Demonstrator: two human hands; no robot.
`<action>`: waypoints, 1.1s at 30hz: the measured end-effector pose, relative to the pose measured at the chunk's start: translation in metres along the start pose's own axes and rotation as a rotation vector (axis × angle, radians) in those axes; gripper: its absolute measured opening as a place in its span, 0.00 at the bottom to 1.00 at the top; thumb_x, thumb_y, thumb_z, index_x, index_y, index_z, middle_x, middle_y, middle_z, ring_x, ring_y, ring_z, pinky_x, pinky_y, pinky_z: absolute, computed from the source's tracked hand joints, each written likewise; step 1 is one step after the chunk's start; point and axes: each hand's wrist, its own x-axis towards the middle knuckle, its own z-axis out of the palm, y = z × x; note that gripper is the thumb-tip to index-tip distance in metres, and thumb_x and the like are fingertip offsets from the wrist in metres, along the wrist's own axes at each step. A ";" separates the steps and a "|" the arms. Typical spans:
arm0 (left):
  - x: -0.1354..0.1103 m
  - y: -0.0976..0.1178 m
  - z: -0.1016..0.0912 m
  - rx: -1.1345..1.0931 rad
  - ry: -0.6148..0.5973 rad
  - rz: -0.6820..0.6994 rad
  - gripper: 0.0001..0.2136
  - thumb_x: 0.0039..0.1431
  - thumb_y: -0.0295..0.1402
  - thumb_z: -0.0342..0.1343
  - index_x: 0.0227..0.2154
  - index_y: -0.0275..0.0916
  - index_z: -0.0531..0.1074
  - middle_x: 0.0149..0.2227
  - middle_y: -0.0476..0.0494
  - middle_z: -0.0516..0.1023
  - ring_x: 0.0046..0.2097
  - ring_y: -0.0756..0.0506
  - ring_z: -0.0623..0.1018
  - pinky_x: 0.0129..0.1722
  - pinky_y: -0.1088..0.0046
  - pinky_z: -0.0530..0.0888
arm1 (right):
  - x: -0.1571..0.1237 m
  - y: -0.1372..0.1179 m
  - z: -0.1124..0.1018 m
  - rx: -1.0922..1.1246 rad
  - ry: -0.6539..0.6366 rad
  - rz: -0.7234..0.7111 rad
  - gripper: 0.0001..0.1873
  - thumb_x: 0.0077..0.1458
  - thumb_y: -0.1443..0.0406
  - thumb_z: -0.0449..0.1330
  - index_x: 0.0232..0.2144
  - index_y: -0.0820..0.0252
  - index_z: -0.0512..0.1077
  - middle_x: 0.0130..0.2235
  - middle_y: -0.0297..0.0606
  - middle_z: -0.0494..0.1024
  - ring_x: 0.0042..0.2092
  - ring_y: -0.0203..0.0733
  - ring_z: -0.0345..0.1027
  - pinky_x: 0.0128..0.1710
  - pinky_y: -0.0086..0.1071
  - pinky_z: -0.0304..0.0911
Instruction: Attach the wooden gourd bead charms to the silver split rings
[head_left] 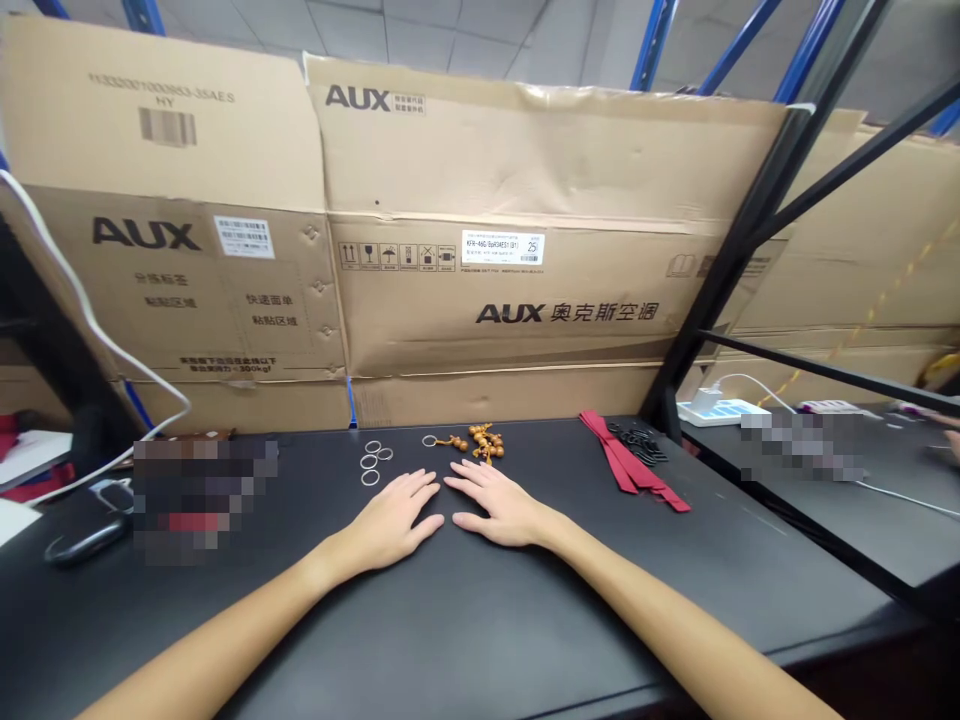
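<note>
My left hand (397,518) lies flat on the black table (450,640), fingers stretched out and holding nothing. Beside it my right hand (499,505) rests the same way, palm down, thumb pointing toward the left thumb. Several metal split rings (370,462) lie just beyond my left hand. Past my right fingertips is a small pile of brown wooden gourd-shaped beads (487,440) on cords. Left of that pile, a single bead charm (454,443) is joined to a metal ring (429,441). Red ribbon strips (630,465) and a heap of black clasps or cords (637,443) lie farther right.
Cardboard boxes (555,200) stand upright along the back edge. A black metal frame (739,250) rises at the right, with a white power strip (724,412) behind it. Eyeglasses (112,495), a dark case (86,540) and a blurred item lie at the left. A white cable (97,325) hangs there.
</note>
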 end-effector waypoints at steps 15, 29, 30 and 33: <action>-0.001 0.005 0.004 0.136 0.124 -0.102 0.20 0.65 0.44 0.45 0.52 0.38 0.70 0.59 0.33 0.66 0.63 0.32 0.61 0.60 0.41 0.54 | 0.000 -0.001 0.001 -0.022 0.037 -0.008 0.32 0.60 0.47 0.51 0.62 0.53 0.58 0.67 0.41 0.51 0.68 0.52 0.41 0.66 0.51 0.39; -0.001 -0.001 0.010 0.098 0.113 -0.096 0.21 0.66 0.44 0.45 0.53 0.33 0.68 0.58 0.30 0.67 0.59 0.33 0.66 0.58 0.51 0.63 | -0.001 0.000 0.002 -0.042 0.061 -0.054 0.32 0.61 0.48 0.51 0.62 0.56 0.59 0.66 0.45 0.53 0.67 0.53 0.44 0.65 0.51 0.43; -0.002 -0.002 0.010 0.098 0.112 -0.084 0.21 0.66 0.44 0.45 0.53 0.34 0.68 0.58 0.30 0.67 0.59 0.33 0.66 0.58 0.51 0.63 | -0.001 0.001 0.004 -0.049 0.092 -0.070 0.31 0.60 0.49 0.52 0.61 0.57 0.61 0.65 0.46 0.55 0.66 0.53 0.46 0.64 0.50 0.46; -0.002 -0.002 0.010 0.107 0.101 -0.063 0.20 0.66 0.43 0.44 0.53 0.35 0.68 0.58 0.32 0.67 0.60 0.35 0.66 0.59 0.52 0.63 | 0.002 0.005 0.006 -0.093 0.244 -0.085 0.23 0.61 0.55 0.53 0.55 0.58 0.67 0.60 0.46 0.65 0.62 0.51 0.55 0.60 0.47 0.53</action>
